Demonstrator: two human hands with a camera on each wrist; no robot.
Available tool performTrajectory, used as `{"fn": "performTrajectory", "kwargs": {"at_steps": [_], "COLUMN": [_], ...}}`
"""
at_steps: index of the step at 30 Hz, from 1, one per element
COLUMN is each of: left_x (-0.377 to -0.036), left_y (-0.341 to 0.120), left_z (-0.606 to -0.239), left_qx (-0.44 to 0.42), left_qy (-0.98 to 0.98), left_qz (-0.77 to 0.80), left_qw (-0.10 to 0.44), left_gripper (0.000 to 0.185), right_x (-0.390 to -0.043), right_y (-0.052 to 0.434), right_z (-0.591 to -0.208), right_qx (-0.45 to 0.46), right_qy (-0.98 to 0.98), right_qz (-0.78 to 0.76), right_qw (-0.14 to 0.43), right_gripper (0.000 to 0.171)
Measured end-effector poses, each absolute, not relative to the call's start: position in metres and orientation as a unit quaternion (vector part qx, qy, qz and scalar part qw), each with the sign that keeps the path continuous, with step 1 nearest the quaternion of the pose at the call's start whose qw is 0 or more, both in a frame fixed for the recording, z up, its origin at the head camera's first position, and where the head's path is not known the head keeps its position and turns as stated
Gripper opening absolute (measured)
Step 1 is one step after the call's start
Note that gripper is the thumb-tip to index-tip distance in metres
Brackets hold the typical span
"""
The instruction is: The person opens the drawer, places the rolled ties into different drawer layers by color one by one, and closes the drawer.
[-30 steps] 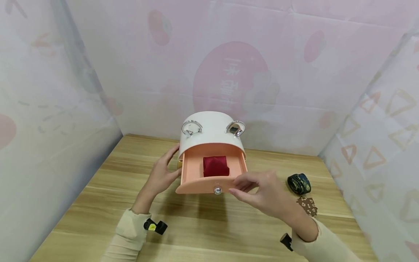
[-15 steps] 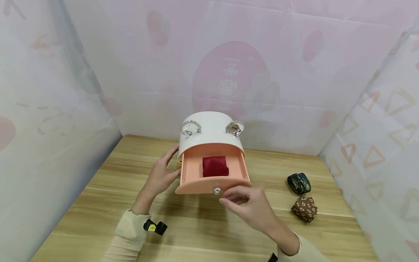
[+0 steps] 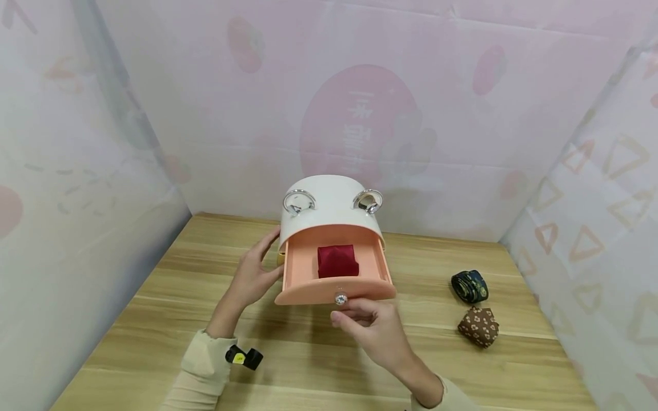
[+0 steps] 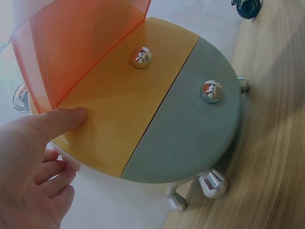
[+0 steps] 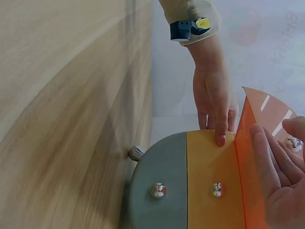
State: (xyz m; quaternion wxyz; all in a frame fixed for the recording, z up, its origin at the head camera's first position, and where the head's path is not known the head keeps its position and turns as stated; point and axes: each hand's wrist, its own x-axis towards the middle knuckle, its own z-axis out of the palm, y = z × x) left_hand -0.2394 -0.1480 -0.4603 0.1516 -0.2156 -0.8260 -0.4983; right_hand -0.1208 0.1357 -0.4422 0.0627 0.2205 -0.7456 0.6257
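Drawer (image 3: 334, 271) (red cloth (image 3: 337, 261) inside) is touched at centre frame by loosely curled right hand (image 3: 371, 331); left hand (image 3: 252, 273) braces, fingers straight. Closing push judged next.

White box (image 3: 331, 208), peach drawer (image 3: 334, 288) (red cloth (image 3: 337, 261) inside); brown roll (image 3: 478, 326), seemingly floral.

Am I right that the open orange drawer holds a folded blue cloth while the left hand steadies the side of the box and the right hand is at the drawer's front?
Not quite: the cloth in the open orange drawer is dark red, not blue, as the head view shows. The rest stands: the left hand steadies the side of the box, and the right hand is at the drawer's front.
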Motion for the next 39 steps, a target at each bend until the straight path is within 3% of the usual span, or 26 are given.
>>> {"fn": "performTrajectory", "kwargs": {"at_steps": [39], "left_x": [-0.238], "left_y": [-0.149], "left_z": [-0.460], "left_qx": [-0.216], "left_qy": [-0.821], "left_qz": [-0.506], "left_qw": [0.151], "left_gripper": [0.085], "right_x": [-0.154], "right_y": [0.120], "right_z": [-0.433], "right_qx": [0.208], "right_qy": [-0.709], "right_qz": [0.669], "right_qw": [0.082], "right_gripper": [0.012]}}
